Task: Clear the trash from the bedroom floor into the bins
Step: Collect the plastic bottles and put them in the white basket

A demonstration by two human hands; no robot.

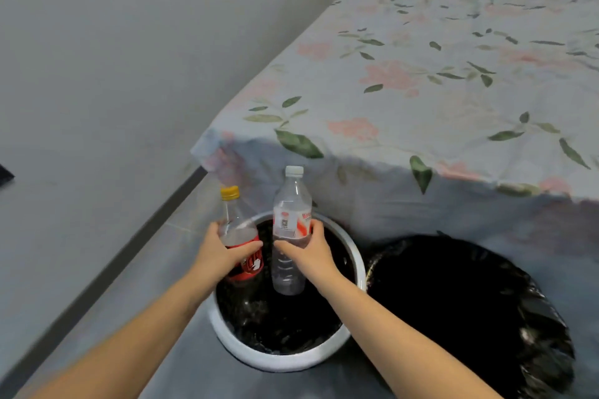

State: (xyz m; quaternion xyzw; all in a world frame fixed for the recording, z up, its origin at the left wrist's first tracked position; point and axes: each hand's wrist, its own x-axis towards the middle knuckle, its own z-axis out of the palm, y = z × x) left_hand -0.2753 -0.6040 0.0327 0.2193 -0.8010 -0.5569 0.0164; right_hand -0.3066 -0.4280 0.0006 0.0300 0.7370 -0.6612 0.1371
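Observation:
My left hand (217, 250) grips a clear soda bottle (241, 236) with a yellow cap and a red label, held upright. My right hand (309, 248) grips a clear water bottle (290, 230) with a white cap and a red-and-white label, also upright. Both bottles hang over the mouth of a round white-rimmed bin (353, 256) lined with a black bag. A second bin (470, 301), covered by a loose black bag, stands right beside it on the right.
The bed (437, 81), under a floral sheet that hangs down its side, stands just behind both bins. A white wall (113, 58) with a dark skirting strip runs along the left. Grey floor (181, 363) lies between wall and bins.

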